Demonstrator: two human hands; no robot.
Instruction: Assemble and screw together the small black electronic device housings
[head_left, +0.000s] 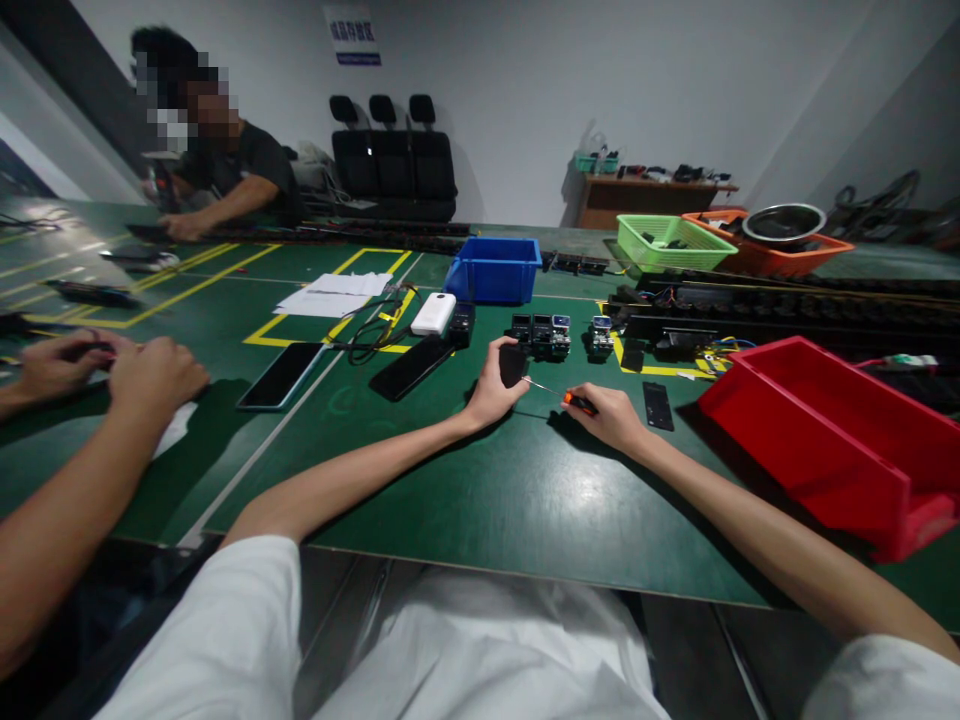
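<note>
The green work table [465, 500] is filling most of the frame, with a red bin [817, 440] sitting at the right edge and a blue bin [493, 270] standing above centre. 2 dark phones [281, 375] are lying left of centre, with a white power bank [433, 313] just above them. A co-worker's hands [112, 370] are resting at the far left, well apart from the work.

Just above the middle of the frame, the left hand [491, 385] is curling around a small black module [513, 364], thumb and fingers pinching it upright on the table. The right hand [611, 415] is closing in a fingertip pinch on an orange-handled precision screwdriver [577, 402], whose thin shaft is pointing left toward the module; whether the tip is touching it is too small to tell.

To do this well, the left hand should be bracing the module firmly against the table, while the right is keeping the shaft in line with the screw, pressing lightly and turning slowly so the tip is not slipping out.
</note>
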